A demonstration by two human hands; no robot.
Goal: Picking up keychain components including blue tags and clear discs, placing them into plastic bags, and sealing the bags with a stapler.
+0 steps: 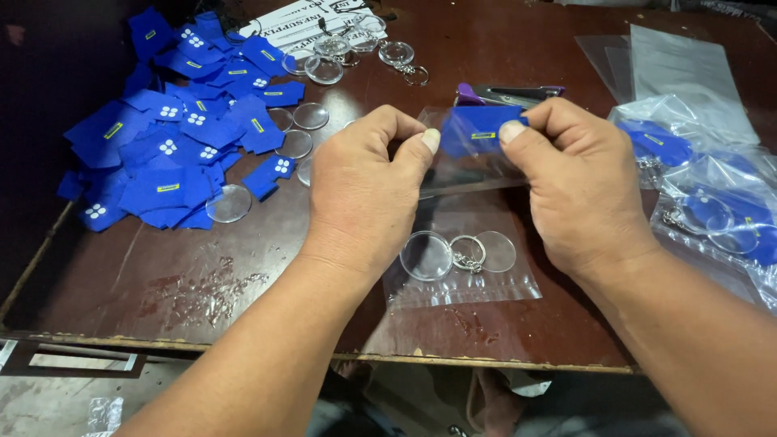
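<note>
Above table (243, 283) | left hand (360, 190), right hand (579, 182) pinch clear bag (465, 166) | blue card (477, 129) inside

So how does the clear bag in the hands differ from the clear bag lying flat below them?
The held bag is lifted off the table, pinched at its top by the left hand and right hand; the flat bag rests on the wooden table, untouched. The held bag shows a blue card at its top; the flat bag shows two clear discs and a metal ring. Both are small and transparent.
</note>
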